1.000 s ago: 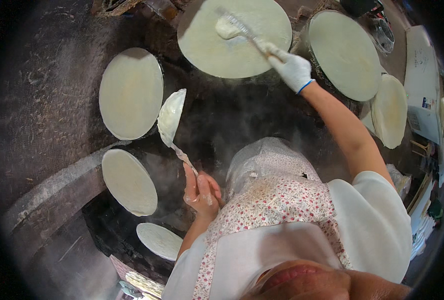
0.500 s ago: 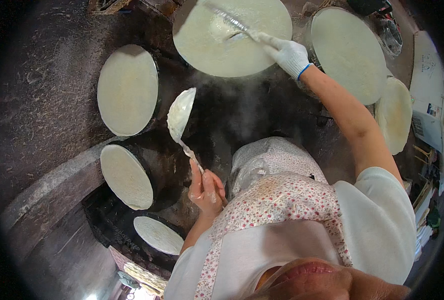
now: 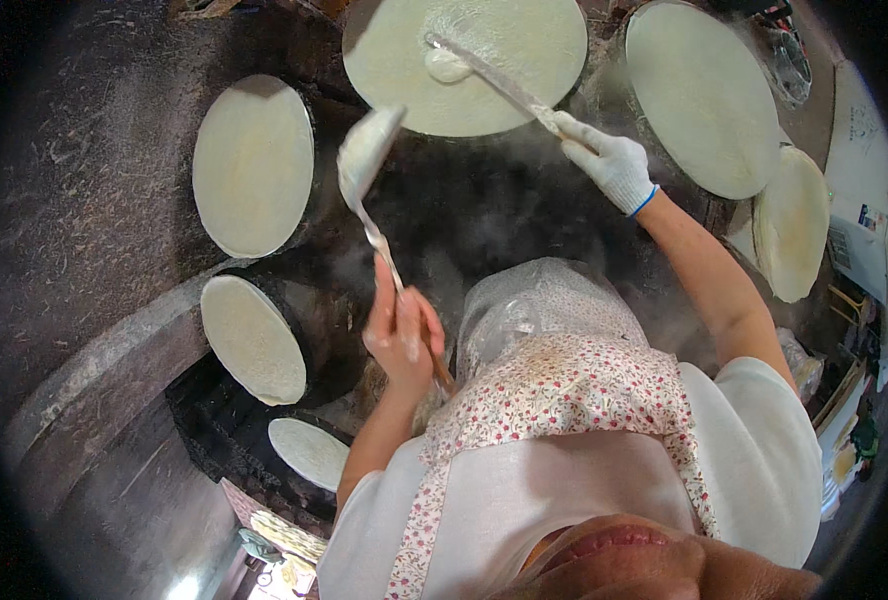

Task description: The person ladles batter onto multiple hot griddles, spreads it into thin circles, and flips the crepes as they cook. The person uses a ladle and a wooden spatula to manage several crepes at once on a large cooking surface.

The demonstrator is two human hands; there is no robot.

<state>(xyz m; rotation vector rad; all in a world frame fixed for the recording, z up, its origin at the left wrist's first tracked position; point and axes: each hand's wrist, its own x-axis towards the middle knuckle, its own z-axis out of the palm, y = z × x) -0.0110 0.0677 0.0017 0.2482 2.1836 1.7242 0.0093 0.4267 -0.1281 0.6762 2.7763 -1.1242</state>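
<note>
My bare left hand (image 3: 404,335) grips the handle of a ladle (image 3: 367,150), whose bowl is coated with white batter. The ladle is held up in front of the nearest edge of a large round griddle and does not touch it. My right hand (image 3: 609,165), in a white knitted glove with a blue cuff, is closed on a long, narrow spatula (image 3: 494,80). The spatula reaches over the pale batter sheet (image 3: 394,60) that covers the griddle. Beside its tip lies a small round mound of batter (image 3: 448,68).
More round griddles with pale sheets stand around me: two on the left (image 3: 254,165) (image 3: 254,340), a smaller one (image 3: 309,452) at lower left, a large one (image 3: 704,100) at right. A stack of thin flatbreads (image 3: 792,225) lies near a white box (image 3: 857,190). Steam drifts in the middle.
My right hand has drawn right and toward me, pulling the spatula back over the sheet. The ladle in my left hand has risen slightly away from me and turned.
</note>
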